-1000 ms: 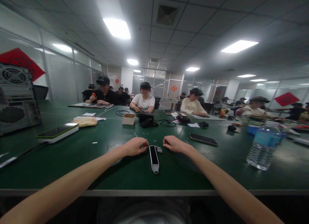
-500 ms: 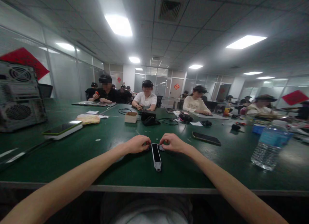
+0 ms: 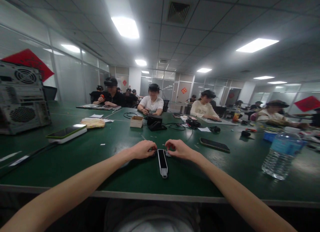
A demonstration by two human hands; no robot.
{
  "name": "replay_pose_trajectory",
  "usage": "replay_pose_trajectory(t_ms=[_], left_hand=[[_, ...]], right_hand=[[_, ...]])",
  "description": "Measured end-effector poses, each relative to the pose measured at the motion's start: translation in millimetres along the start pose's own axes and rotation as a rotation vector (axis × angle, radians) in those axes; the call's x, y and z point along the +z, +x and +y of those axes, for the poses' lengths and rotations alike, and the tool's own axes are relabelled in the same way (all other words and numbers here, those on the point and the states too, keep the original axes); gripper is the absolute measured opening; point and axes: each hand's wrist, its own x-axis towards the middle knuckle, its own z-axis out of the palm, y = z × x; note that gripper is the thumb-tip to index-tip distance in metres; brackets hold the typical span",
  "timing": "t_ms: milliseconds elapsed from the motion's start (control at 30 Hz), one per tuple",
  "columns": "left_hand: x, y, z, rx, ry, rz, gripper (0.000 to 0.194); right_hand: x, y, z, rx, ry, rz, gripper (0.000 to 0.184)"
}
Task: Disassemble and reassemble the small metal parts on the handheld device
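Note:
A slim white pen-like device with a long black face (image 3: 162, 160) lies on the green table (image 3: 120, 182), its narrow tip toward me. My left hand (image 3: 143, 149) rests at the left of its far end, fingers curled together over something small and dark that I cannot make out. On the other side, my right hand (image 3: 180, 149) has thumb and fingertips pinched down at a small grey piece (image 3: 168, 154) beside the device. Whether that piece is gripped or only touched is hard to see. A tiny bright bit (image 3: 163, 145) lies just beyond the device.
To the right are a dark phone (image 3: 215, 144) and a water bottle (image 3: 281, 155). Ahead stand a small open box (image 3: 136, 122) and a black stand (image 3: 153, 123) with cables. A green-edged device (image 3: 66, 133) and a computer case (image 3: 23, 99) are at left. Several people sit across the table.
My right hand has come inward to the grey piece, its fingers closing to a pinch. My left hand stays near the device's far end. The whole view has shifted slightly.

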Motion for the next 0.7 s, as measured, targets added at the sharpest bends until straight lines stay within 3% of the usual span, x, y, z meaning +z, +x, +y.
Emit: replay_pose_trajectory(t_ms=[700], left_hand=[[-2.7, -0.6, 2.6, -0.01, -0.003, -0.017, 0.019]], right_hand=[[-2.0, -0.1, -6.8, -0.031, -0.05, -0.011, 0.021]])
